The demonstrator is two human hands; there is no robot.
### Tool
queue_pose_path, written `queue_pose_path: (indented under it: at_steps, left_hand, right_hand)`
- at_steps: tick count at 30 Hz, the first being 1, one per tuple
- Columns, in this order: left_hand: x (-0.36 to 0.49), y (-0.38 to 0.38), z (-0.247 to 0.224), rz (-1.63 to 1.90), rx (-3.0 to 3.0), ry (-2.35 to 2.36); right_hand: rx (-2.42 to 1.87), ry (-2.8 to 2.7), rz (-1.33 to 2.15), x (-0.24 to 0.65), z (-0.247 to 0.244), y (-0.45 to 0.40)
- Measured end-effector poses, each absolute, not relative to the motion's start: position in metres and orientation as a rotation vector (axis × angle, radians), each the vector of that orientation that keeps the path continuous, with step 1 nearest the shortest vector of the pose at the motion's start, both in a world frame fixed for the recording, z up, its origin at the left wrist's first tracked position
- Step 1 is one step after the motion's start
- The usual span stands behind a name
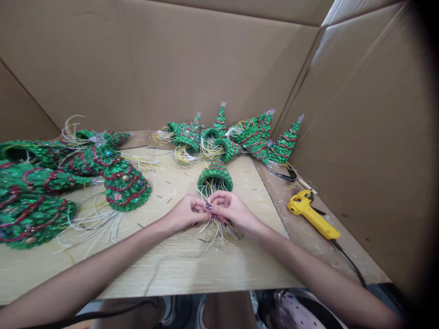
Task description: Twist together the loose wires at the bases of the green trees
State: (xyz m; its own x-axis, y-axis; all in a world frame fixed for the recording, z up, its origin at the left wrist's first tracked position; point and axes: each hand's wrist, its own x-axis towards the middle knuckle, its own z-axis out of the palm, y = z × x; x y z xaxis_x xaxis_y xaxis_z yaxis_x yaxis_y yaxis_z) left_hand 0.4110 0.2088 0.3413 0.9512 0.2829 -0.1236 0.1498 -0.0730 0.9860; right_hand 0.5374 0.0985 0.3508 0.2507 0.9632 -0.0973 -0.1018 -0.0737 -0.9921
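A small green Christmas tree (215,174) lies on its side in front of me, its hollow base facing me. Thin white, yellow and dark wires (221,234) run out of that opening and fan across the table. Both hands meet over the wires just in front of the base. My left hand (190,210) is closed, fingertips pinching among the strands. Beside it my right hand (231,211) is also closed, thumb and fingers pressed together on the wires. Which single wires each hand grips is hidden by the fingers.
Several decorated trees lie at the left, and one tree (125,183) stands upright there. More trees (187,135) line the back by the cardboard wall (219,59). At right lie a yellow glue gun (313,214) with its cord and dark-handled pliers (286,175). Wire snippets litter the table (254,260).
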Motion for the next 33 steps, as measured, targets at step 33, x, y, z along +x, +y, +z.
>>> queue_pose_path:
  at_steps: [33]
  left_hand:
    - [0.411,0.208,0.355,0.044,1.649,0.437]
  right_hand:
    - [-1.341,-0.885,0.852,0.546,0.356,0.100]
